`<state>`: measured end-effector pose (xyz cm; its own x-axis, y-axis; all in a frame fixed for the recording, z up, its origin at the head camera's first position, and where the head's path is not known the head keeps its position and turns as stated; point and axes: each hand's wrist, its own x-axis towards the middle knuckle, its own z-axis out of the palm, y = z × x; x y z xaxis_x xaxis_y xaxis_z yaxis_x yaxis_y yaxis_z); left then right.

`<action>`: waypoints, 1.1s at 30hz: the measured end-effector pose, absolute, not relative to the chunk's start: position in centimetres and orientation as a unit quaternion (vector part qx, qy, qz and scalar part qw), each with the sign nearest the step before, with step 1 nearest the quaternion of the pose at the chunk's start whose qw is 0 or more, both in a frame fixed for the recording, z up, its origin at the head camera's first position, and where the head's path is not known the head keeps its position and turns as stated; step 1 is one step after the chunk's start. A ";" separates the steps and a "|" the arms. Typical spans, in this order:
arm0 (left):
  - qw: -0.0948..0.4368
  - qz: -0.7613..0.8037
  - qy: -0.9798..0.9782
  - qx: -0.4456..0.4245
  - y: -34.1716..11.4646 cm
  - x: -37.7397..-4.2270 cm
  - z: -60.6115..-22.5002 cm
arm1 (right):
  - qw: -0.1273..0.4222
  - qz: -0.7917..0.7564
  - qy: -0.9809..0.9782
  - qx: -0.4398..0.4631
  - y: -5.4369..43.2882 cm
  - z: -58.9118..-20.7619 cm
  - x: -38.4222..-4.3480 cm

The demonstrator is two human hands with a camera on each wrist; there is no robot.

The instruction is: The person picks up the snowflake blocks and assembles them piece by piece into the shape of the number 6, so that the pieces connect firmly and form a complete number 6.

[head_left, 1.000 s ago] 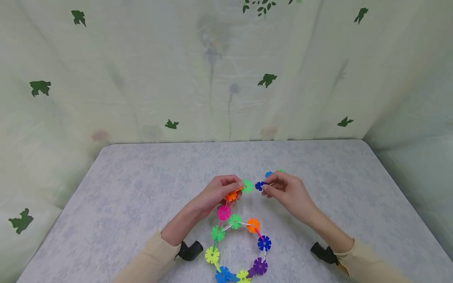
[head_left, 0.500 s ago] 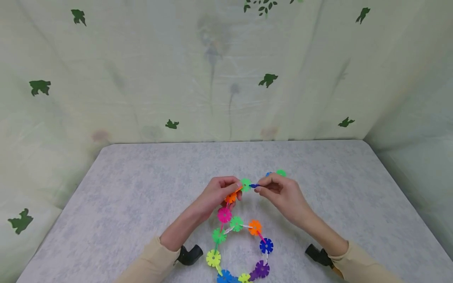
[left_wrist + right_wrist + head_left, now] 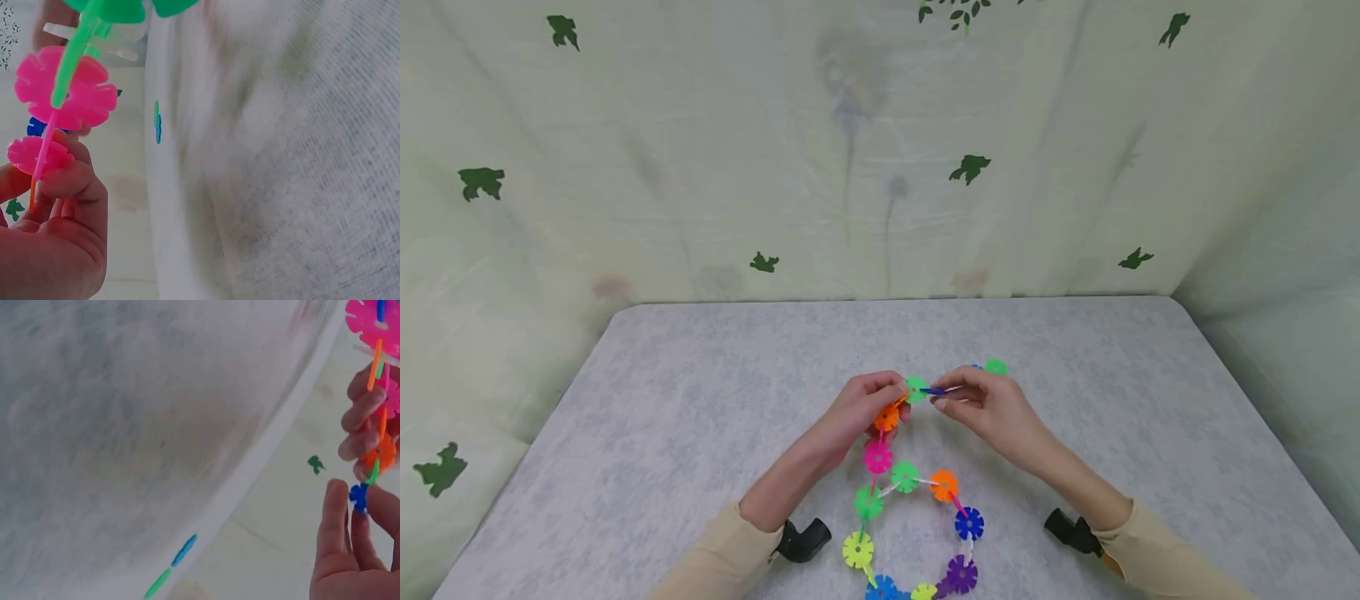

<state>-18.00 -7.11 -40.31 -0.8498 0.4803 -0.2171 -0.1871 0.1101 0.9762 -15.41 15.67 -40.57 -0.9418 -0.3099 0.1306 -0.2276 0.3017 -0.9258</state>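
Observation:
In the head view, my left hand [image 3: 859, 412] pinches a chain of plastic snowflake discs near an orange disc [image 3: 887, 418] and a light green disc [image 3: 915, 389] at its end. My right hand [image 3: 996, 412] pinches a dark blue snowflake disc [image 3: 934, 391], edge-on, against the green disc's right side. Whether their slots interlock, I cannot tell. The right wrist view shows the blue disc [image 3: 358, 497] between fingertips and thumb, meeting the green one [image 3: 374, 472]. Below my left hand, a pink disc [image 3: 878, 457] joins the chain to a ring of linked discs, including a yellow one [image 3: 858, 550].
Behind my right hand lie a loose green disc [image 3: 996, 367] and a mostly hidden blue one [image 3: 977, 366] on the grey table [image 3: 700, 375]. A pale curtain [image 3: 700, 167] with green leaf shapes hangs beyond the table's far edge.
My right hand has moved left and turned the dark blue disc edge-on, bringing it from apart to touching the green disc. The hanging ring has shifted slightly right and down.

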 end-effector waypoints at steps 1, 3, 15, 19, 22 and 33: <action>0.252 0.659 0.702 0.097 -7.1 -18.0 -40.3 | 0.044 -0.557 0.813 -0.164 16.0 -40.6 -15.5; 0.245 0.658 0.707 0.083 -7.2 -18.1 -40.4 | 0.051 -0.533 0.830 -0.157 16.8 -40.6 -15.8; 0.226 0.662 0.713 0.047 -7.3 -18.5 -40.8 | 0.053 -0.364 0.922 -0.123 21.9 -41.1 -19.9; 0.235 0.655 0.717 0.043 -7.2 -18.5 -40.8 | 0.082 -0.343 0.927 -0.127 22.2 -42.1 -21.5; 0.239 0.649 0.721 0.040 -7.2 -18.5 -40.9 | 0.098 -0.330 0.928 -0.144 22.2 -42.8 -22.4; 0.227 0.635 0.736 0.051 -7.2 -18.7 -41.2 | 0.103 -0.338 0.924 -0.147 21.5 -43.2 -23.4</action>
<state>-18.65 -7.24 -41.22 -0.8913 0.3641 -0.2700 -0.2138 0.1877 0.9587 -23.40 21.48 -43.25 -0.9357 -0.3409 -0.0911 -0.2018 0.7288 -0.6543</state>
